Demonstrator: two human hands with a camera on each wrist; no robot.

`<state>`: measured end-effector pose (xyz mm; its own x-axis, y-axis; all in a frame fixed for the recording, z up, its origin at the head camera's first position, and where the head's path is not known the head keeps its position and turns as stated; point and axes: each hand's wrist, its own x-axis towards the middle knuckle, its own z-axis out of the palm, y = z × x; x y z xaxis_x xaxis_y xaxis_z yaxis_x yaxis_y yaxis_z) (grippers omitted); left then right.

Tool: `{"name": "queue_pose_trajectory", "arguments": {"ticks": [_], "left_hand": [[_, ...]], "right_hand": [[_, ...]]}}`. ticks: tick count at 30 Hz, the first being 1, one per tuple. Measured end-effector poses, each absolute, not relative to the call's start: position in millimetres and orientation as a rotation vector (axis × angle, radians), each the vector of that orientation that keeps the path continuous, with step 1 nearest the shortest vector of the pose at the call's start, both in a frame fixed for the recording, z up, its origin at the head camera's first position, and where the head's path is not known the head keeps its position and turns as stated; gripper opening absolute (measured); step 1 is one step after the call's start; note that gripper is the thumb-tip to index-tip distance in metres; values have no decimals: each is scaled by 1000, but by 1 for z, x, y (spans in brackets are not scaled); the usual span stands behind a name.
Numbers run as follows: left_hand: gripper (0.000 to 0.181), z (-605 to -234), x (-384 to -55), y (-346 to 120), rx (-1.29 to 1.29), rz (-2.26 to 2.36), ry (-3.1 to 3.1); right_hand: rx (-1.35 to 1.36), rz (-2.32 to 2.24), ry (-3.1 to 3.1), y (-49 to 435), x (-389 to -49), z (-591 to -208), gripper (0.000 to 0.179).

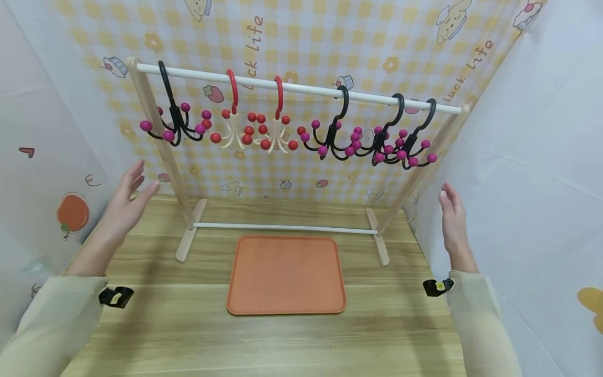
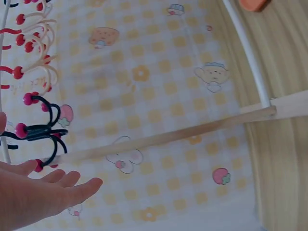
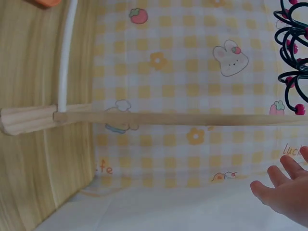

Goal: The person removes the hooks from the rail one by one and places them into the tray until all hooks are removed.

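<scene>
My left hand (image 1: 123, 201) is raised with relaxed fingers, just outside the rack's left post, holding nothing. Nearest to it hangs a black multi-hook hanger (image 1: 176, 118) with pink ball tips. My right hand (image 1: 454, 222) is up beyond the right post, its fingers loosely extended and nothing in them. Along the rack's white top rail (image 1: 306, 89) come two red-hooked hangers with cream arms, a left one (image 1: 234, 125) and a right one (image 1: 278, 128). Further right are three black hangers, one (image 1: 332, 133) spaced out and two others (image 1: 379, 140), (image 1: 410, 142) overlapping near the post.
An orange tray (image 1: 286, 312) lies on the wooden table (image 1: 282, 345) before the rack. The rack's lower white bar (image 1: 282, 227) runs behind it between wooden feet (image 1: 187, 243). A checked yellow cloth (image 1: 292, 188) backs the rack, with pale walls on both sides.
</scene>
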<state>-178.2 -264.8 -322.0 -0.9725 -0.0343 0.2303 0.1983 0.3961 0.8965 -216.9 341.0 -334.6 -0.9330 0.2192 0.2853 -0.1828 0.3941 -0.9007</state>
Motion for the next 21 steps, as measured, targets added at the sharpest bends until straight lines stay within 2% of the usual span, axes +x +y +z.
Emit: {"name": "queue_pose_trajectory", "arguments": {"ticks": [14, 18, 21], "left_hand": [[51, -273, -199, -243, -77, -1519, -2297], [50, -260, -208, -237, -51, -1536, -2280], [49, -250, -215, -233, -24, -1538, -2283]], "right_hand": [[-207, 1833, -2096, 344, -245, -295, 60], [-206, 1857, -2084, 369, -276, -305, 54], [-200, 1895, -2047, 402, -313, -324, 52]]}}
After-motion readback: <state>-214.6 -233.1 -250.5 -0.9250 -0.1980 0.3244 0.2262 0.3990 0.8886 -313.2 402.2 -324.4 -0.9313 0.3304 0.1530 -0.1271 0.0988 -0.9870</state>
